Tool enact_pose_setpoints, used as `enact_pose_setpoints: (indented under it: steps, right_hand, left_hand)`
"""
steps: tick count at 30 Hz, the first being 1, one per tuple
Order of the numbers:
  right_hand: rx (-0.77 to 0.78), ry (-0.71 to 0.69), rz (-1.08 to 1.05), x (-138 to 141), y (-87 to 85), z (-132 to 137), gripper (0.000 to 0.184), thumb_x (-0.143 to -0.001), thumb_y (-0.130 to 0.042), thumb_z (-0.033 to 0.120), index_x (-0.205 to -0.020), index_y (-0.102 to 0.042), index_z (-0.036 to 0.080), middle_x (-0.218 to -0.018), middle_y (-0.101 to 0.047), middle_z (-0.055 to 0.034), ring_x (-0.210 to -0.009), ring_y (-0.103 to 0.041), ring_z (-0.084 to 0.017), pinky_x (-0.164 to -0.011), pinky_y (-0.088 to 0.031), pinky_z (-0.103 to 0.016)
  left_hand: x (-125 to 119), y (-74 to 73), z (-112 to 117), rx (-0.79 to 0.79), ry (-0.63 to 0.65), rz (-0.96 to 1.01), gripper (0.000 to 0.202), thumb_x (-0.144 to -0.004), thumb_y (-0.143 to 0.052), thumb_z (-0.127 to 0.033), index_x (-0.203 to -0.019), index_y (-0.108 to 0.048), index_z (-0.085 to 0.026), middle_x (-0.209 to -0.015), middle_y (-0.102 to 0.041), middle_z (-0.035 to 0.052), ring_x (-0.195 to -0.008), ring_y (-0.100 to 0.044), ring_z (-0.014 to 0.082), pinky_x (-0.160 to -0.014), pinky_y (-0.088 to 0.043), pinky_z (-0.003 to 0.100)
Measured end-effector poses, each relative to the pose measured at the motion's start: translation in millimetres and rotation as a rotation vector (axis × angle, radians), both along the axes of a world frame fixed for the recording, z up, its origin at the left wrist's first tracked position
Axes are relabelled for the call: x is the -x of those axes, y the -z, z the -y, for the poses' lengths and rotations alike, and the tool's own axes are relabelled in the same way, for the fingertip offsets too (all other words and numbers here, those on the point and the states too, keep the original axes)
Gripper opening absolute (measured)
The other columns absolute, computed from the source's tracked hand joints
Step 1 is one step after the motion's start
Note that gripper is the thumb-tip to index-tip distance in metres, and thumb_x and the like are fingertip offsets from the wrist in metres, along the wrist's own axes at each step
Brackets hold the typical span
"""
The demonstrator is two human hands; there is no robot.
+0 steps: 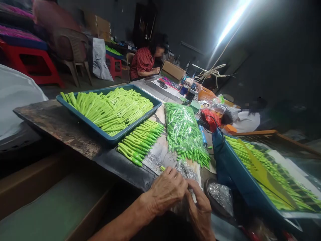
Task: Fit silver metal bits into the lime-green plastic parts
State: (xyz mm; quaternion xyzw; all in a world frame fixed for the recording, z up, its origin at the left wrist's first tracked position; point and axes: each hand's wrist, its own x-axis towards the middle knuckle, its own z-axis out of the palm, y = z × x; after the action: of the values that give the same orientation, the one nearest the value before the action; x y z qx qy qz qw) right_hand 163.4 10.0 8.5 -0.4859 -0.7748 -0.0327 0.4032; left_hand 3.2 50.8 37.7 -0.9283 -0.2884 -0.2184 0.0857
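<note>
My left hand [169, 187] is closed near the table's front edge, with the tip of a light-green strip [162, 168] poking out past its knuckles. Close beside it, my right hand [199, 207] has its thumb and fingertips pressed together in a pinch; what lies in them is hidden. Just beyond my hands are an open clear bag of small shiny metal bits [185, 170] and a round patch of tiny parts [170, 159]. Light-green strips with darker green ends [140, 140] lie in a row to the left. A clear bag of green pointed caps [184, 130] lies behind.
A blue tray [112, 138] of light-green strips stands at left. At right is a blue bin [225, 160] with more strips and a yellow sheet [258, 170]. A dark bowl [209, 194] holds a bag of metal bits. A person in red [142, 63] sits at the far end.
</note>
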Motion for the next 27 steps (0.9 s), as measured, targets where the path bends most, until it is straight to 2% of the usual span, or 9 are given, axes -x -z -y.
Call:
enact_pose_setpoints:
  steps: [7,11,14,16,18,21,24,27]
  right_hand:
    - [-0.121,0.067,0.194,1.0,-0.9,-7.1,0.016,-0.091,-0.045,0.020,-0.103,-0.054,0.016,-0.100,-0.058,-0.0121,-0.091,-0.057,-0.023,-0.076,-0.049,-0.038]
    - [-0.177,-0.025,0.371,3.3,-3.3,-17.6,0.020,-0.089,-0.044,0.012,-0.107,-0.051,0.012,-0.094,-0.056,-0.0127,-0.086,-0.054,-0.023,-0.070,-0.048,-0.036]
    - [-0.159,-0.105,0.417,7.5,-2.4,-28.8,0.023,-0.088,-0.040,0.008,-0.109,-0.048,0.011,-0.091,-0.055,-0.0124,-0.084,-0.052,-0.022,-0.069,-0.048,-0.033]
    - [-0.146,-0.122,0.418,11.7,-1.5,-37.8,0.022,-0.088,-0.039,0.008,-0.108,-0.048,0.013,-0.089,-0.054,-0.0108,-0.082,-0.052,-0.021,-0.067,-0.047,-0.031]
    - [-0.161,-0.108,0.396,16.3,-2.1,-48.1,0.020,-0.090,-0.036,0.010,-0.105,-0.048,0.016,-0.084,-0.053,-0.0085,-0.076,-0.051,-0.019,-0.063,-0.046,-0.029]
    - [-0.166,-0.076,0.371,23.0,-8.2,-66.2,0.018,-0.092,-0.032,0.012,-0.099,-0.048,0.018,-0.078,-0.050,-0.0061,-0.072,-0.049,-0.019,-0.062,-0.044,-0.029]
    - [-0.119,-0.051,0.378,31.3,-18.7,-89.1,0.013,-0.092,-0.036,0.014,-0.088,-0.048,0.018,-0.077,-0.049,-0.0054,-0.072,-0.048,-0.019,-0.062,-0.041,-0.029]
    - [-0.059,-0.027,0.392,43.9,-27.5,-116.7,0.014,-0.090,-0.039,0.014,-0.080,-0.048,0.018,-0.076,-0.048,-0.0050,-0.072,-0.047,-0.019,-0.062,-0.037,-0.028]
  left_hand:
    - [4.8,6.0,-4.6,-0.009,-0.016,0.041,0.010,-0.086,-0.041,-0.012,-0.088,-0.052,-0.011,-0.079,-0.058,0.0064,-0.072,-0.053,0.0217,-0.063,-0.039,0.035]
    - [9.3,16.4,-11.2,-0.008,-0.055,0.077,0.008,-0.086,-0.044,-0.015,-0.086,-0.052,-0.013,-0.078,-0.058,0.0050,-0.072,-0.054,0.0216,-0.064,-0.041,0.035]
    - [13.7,26.0,-17.7,0.000,-0.086,0.084,0.006,-0.085,-0.047,-0.015,-0.085,-0.053,-0.013,-0.077,-0.059,0.0044,-0.072,-0.055,0.0204,-0.068,-0.043,0.035]
    - [16.7,31.0,-20.6,-0.015,-0.123,0.125,0.010,-0.086,-0.045,-0.014,-0.087,-0.055,-0.013,-0.081,-0.061,0.0052,-0.077,-0.057,0.0202,-0.075,-0.044,0.036]
    - [19.7,34.3,-21.0,-0.086,-0.176,0.228,0.019,-0.088,-0.040,-0.013,-0.097,-0.057,-0.012,-0.094,-0.063,0.0078,-0.093,-0.057,0.0218,-0.087,-0.041,0.037]
    - [24.2,37.4,-16.7,-0.188,-0.243,0.418,0.034,-0.089,-0.030,-0.010,-0.113,-0.054,-0.009,-0.114,-0.061,0.0109,-0.114,-0.049,0.0236,-0.099,-0.034,0.038]
    - [28.1,44.9,-10.0,-0.185,-0.256,0.488,0.039,-0.086,-0.029,-0.007,-0.116,-0.055,-0.010,-0.112,-0.062,0.0114,-0.112,-0.051,0.0227,-0.097,-0.038,0.038]
    - [29.0,62.0,-5.6,-0.090,-0.269,0.476,0.042,-0.079,-0.035,-0.005,-0.114,-0.056,-0.013,-0.110,-0.064,0.0095,-0.107,-0.054,0.0230,-0.094,-0.042,0.037]
